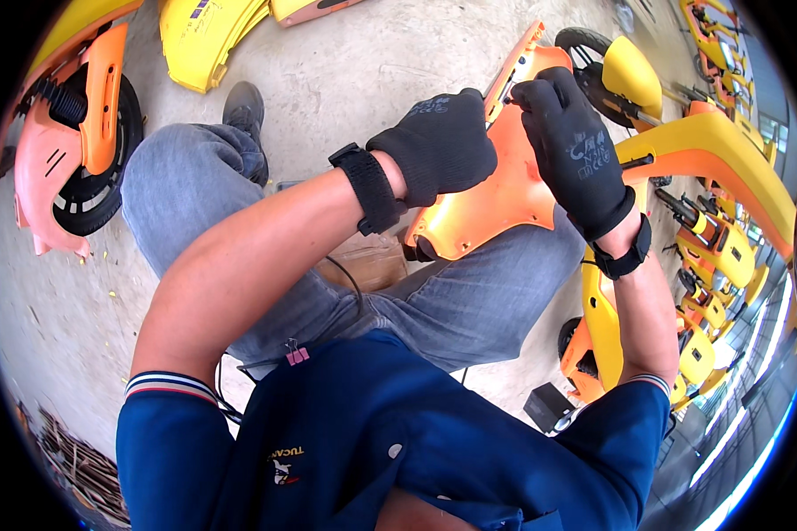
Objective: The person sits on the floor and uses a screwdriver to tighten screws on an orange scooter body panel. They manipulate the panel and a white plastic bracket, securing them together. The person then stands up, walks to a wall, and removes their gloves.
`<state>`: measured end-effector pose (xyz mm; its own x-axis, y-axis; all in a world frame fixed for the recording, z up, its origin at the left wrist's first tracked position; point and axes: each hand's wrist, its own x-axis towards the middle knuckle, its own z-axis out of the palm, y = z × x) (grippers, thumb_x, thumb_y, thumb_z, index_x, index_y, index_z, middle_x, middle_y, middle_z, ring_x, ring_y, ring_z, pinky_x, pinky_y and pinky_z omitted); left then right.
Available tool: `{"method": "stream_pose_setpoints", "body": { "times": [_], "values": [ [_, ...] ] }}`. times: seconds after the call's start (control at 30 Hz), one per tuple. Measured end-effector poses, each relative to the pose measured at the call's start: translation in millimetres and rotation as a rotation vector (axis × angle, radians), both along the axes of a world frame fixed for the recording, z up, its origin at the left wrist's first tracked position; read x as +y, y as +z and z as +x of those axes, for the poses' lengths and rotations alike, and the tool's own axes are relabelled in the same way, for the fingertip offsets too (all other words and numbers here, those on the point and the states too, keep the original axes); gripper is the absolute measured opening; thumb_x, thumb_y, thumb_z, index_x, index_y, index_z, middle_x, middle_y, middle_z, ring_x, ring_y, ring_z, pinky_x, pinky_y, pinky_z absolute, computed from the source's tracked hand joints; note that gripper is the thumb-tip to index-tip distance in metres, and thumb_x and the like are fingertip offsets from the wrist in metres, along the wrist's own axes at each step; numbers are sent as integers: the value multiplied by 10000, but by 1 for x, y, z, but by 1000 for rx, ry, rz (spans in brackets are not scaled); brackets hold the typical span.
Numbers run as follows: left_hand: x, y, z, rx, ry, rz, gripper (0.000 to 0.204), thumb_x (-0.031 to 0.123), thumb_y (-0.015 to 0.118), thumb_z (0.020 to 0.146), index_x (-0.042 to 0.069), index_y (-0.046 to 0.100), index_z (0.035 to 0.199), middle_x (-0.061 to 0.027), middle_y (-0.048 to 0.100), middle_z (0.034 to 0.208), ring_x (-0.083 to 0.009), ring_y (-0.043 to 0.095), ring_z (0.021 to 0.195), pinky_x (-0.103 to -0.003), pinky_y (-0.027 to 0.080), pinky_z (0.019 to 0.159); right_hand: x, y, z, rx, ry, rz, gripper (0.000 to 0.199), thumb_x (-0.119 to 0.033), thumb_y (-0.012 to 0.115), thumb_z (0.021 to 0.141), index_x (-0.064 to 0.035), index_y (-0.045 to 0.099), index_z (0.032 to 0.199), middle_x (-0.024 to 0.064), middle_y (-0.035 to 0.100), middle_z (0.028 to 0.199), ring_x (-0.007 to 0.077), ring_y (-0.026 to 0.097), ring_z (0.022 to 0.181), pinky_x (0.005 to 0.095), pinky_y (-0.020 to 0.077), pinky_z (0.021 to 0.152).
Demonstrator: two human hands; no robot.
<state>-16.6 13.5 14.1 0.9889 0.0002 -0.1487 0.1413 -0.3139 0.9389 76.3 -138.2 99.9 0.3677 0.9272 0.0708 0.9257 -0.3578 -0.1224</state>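
Observation:
An orange plastic scooter panel [496, 190] lies across my right thigh, its narrow end pointing away from me. A slim dark strip or slot runs along its upper left side. Wearing a black glove, my left hand [441, 142] is closed in a fist against the panel's left edge; whatever is inside the fist is hidden. My right hand [567, 142], also gloved in black, bends over the panel's upper part. Its fingertips are pinched together close to the strip, on something small and dark that I cannot make out.
Yellow panels [205, 40] lie on the concrete floor ahead. An orange and pink scooter part with a black wheel [106, 146] stands at left. A yellow scooter frame [713, 146] is close on the right, before rows of scooters. A cardboard box [372, 265] sits between my legs.

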Motion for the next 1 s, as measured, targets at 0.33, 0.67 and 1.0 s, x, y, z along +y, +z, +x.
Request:
{"method": "stream_pose_setpoints", "body": {
  "times": [0.33, 0.67, 1.0],
  "values": [
    [0, -3, -3, -9, 11, -49, 177, 124, 592, 789, -15, 505, 854, -169, 640, 674, -273, 666, 597, -388, 522, 585, 4, 2, 2, -46, -47, -42, 213, -54, 653, 849, -91, 565, 1039, 117, 568, 942, 323, 630, 794, 407, 499, 645],
    [0, 0, 2, 45, -23, -10, 208, 150, 607, 782, -24, 540, 875, -172, 653, 687, -272, 663, 605, -384, 513, 576, 8, 16, 3, 42, 31, -63, 190, -15, 607, 869, -51, 570, 1051, 149, 576, 981, 346, 631, 836, 417, 506, 692],
    [0, -2, -2, 48, -5, -15, 210, 151, 603, 784, -22, 548, 888, -166, 669, 723, -270, 676, 654, -390, 520, 613, 6, 14, 1, 77, -76, 6, 203, -69, 634, 880, -57, 585, 1077, 151, 592, 936, 341, 632, 812, 403, 510, 701]
  ]
}}
